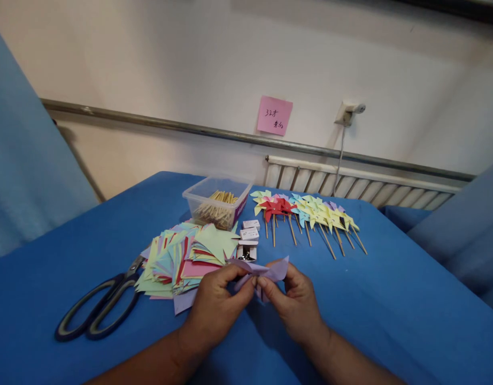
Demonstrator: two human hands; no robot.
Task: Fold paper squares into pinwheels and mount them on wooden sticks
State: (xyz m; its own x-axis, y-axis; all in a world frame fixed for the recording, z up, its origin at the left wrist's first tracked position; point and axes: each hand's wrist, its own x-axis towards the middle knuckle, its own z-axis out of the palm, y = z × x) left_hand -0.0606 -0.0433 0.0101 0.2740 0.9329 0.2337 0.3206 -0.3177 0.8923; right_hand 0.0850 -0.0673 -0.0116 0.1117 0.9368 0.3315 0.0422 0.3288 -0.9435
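Observation:
Both my hands pinch a lilac paper square with folded corners, low over the blue table. My left hand grips its left side with closed fingers. My right hand pinches the middle and right side. Just beyond my left hand lies a fanned pile of coloured paper squares. Small white boxes sit right behind the paper I hold.
Black-handled scissors lie at the left. A clear plastic tub of wooden sticks stands further back. A row of finished paper pinwheels on sticks lies to its right. A pink note hangs on the wall above a radiator.

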